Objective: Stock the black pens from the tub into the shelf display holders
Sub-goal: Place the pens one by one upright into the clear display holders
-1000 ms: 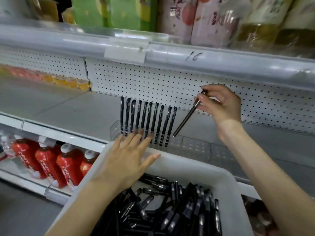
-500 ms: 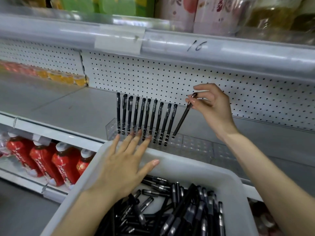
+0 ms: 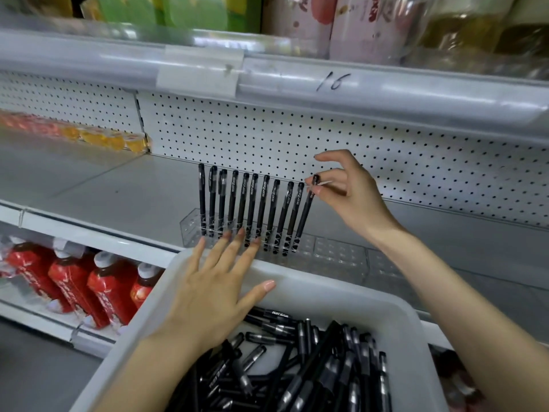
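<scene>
Right hand (image 3: 353,200) pinches a slim black pen (image 3: 304,215), seating it in the clear plastic holder (image 3: 338,251); left hand (image 3: 214,295) lies spread over the white plastic tub (image 3: 341,289). Next, I'd guess: release.

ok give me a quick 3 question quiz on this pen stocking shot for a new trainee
1. Multiple choice: what does the right hand pinch?
A. the top of the black pen at the right end of the row
B. a red bottle
C. a price tag

2. True or false: the left hand grips a pen taken from the tub.

3. Fill in: the number handwritten on the shelf rail above the row is ___.

Key
1. A
2. False: its fingers are straight and hold nothing.
3. 16
</scene>
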Tool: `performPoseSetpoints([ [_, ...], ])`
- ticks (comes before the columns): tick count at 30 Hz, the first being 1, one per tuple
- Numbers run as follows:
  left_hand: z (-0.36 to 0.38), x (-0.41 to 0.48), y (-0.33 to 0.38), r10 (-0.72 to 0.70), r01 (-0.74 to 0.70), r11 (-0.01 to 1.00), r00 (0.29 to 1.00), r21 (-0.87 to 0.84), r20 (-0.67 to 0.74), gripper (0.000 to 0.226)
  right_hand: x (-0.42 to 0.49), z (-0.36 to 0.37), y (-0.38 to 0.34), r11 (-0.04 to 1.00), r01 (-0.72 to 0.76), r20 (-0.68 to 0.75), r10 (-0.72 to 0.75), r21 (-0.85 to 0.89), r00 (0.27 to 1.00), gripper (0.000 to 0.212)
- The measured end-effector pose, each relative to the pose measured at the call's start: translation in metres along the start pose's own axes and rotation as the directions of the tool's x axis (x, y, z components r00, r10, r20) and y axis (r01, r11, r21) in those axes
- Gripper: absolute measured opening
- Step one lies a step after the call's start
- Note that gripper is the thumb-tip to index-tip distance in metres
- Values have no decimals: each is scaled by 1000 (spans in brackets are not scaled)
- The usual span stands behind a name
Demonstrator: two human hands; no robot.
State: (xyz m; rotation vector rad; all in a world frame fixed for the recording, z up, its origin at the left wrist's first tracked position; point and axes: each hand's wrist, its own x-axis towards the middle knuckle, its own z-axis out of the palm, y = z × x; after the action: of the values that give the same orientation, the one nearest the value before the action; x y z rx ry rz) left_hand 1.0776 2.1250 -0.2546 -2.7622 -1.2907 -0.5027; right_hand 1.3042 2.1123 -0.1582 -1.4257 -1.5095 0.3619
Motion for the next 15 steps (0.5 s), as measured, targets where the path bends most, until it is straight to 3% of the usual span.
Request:
performPoseSetpoints([
  [15,1,-1,-1,-5,5,1000,1000,-11,5,75,-5,6,1,983,-83,19,87,-161,996,44],
])
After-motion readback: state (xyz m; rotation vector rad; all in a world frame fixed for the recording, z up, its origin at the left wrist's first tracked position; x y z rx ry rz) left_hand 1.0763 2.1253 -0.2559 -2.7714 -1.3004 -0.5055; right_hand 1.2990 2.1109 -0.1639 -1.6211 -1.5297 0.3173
